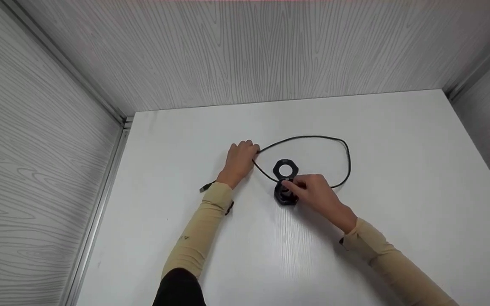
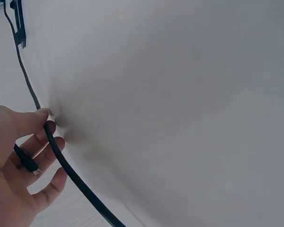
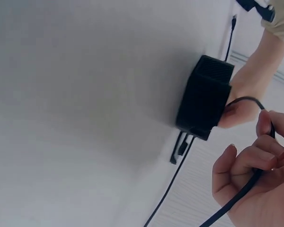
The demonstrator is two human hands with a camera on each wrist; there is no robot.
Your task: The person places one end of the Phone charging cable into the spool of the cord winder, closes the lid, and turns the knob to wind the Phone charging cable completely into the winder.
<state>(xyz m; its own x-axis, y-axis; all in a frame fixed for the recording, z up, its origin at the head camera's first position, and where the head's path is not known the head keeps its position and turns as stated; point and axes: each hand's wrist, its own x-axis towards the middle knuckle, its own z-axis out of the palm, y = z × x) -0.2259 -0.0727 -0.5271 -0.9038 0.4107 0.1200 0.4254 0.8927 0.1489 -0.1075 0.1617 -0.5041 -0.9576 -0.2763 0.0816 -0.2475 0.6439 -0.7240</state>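
Black case (image 1: 282,200) on a white tabletop (image 1: 253,263), ring-shaped part (image 1: 286,162) just beyond the case, left hand (image 1: 240,159) left of the case pinching a black cable (image 1: 313,136), right hand (image 1: 315,193) over the case pinching the same cable, plug (image 1: 205,187) farther left of the case.

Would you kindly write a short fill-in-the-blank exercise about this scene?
1. The cable in the left hand is coloured ____.
2. The table is coloured ____.
3. In the head view, the plug lies nearer the ____ hand.
4. In that view, the ring lies nearer the ____ hand.
Missing words: black; white; left; right.
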